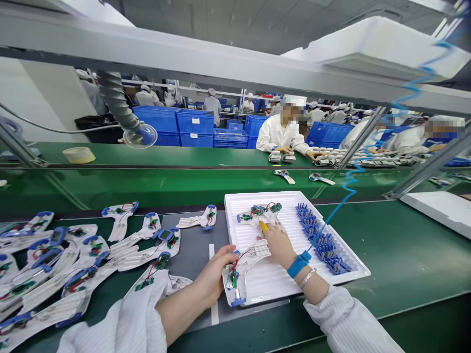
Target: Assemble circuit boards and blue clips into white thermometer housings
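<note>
My left hand [215,277] is closed on the edge of a white gun-shaped housing half [241,272], with a green circuit board, thin wires and a blue end piece in it. It is held over the near left corner of a white ribbed tray [243,203]. My right hand [277,242], with a yellow finger cot and a blue wrist strap, reaches into the tray. Its fingers are bent over the handle of a second white housing half [253,218] with green boards; their grip is partly hidden. Right of it lie rows of small blue plastic parts [320,238].
Many similar housing halves [77,264] lie heaped at left on the green bench. A coiled blue cord [340,201] hangs across the tray. Behind runs a green conveyor [184,186] with two housing pieces [322,178]. A co-worker [283,130] sits opposite. A metal rail [221,54] spans above.
</note>
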A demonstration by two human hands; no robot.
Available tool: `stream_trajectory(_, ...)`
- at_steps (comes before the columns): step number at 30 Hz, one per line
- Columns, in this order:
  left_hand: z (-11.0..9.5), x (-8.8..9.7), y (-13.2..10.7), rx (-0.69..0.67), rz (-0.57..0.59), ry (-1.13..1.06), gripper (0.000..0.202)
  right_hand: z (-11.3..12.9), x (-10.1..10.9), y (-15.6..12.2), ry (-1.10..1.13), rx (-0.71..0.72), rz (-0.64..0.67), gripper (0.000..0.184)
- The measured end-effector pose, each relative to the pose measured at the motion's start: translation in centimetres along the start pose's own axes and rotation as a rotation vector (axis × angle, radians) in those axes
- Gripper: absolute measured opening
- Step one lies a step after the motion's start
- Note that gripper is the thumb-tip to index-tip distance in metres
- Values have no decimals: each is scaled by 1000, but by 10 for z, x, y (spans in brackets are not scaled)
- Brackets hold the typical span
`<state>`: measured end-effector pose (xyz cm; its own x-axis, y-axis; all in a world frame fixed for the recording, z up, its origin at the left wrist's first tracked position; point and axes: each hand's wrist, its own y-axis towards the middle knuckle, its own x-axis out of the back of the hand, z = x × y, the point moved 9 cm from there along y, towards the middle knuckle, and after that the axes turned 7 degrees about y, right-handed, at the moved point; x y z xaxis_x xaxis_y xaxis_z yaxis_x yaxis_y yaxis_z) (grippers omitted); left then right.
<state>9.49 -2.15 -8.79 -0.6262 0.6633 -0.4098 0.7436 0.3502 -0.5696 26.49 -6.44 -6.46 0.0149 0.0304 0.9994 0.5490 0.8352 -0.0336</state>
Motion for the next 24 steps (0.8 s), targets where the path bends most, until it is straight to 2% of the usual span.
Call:
stream_trajectory(7,13,-34,6,7,68,39,42,-36,-2,-11,28,2,-22,36)
stream_trajectory(12,24,-48,3,41,89,56,43,-47,0,-20,46,29,-39,43)
stream_trajectory(16,19,-46,2,-4,74,43,49,-50,-2,-27,55,30,-37,47)
stream_trajectory(20,13,-32,15,18,10,30,72,-50,-6,-29,62,30,-25,47)
stream_trajectory(22,14,-33,23,47,52,33,72,-50,-7,-31,66,33,-23,48)
stream_trajectory(24,15,-38,26,53,116,32,62,-49,-6,-33,66,31,-26,50)
